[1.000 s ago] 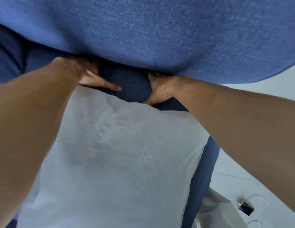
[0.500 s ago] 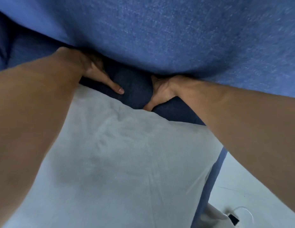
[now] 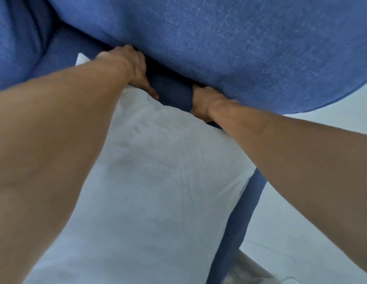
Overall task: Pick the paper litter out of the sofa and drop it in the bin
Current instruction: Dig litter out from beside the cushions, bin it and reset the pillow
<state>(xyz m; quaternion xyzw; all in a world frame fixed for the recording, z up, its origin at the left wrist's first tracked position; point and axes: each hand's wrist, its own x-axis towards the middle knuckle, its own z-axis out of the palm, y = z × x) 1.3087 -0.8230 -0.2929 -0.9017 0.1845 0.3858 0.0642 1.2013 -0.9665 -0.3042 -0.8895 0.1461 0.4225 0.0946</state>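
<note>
No paper litter shows in this view. Both my hands reach into the dark gap between the blue sofa back cushion (image 3: 219,48) and the blue seat (image 3: 172,97). My left hand (image 3: 135,68) has its fingers hidden under the back cushion, and its thumb lies stretched along the edge of a white pillow (image 3: 158,181). My right hand (image 3: 203,101) is also pushed into the gap, fingers hidden, with its heel at the pillow's top edge. The bin is out of view.
The white pillow covers most of the seat in front of me. A sofa armrest (image 3: 16,48) rises at the left. Pale floor (image 3: 301,222) lies to the right, with a whitish bag-like thing (image 3: 250,271) at the sofa's foot.
The view has swung, and the small dark device on the floor has dropped out of sight. Both hands stay in the gap, and my left thumb now lies closer to the pillow.
</note>
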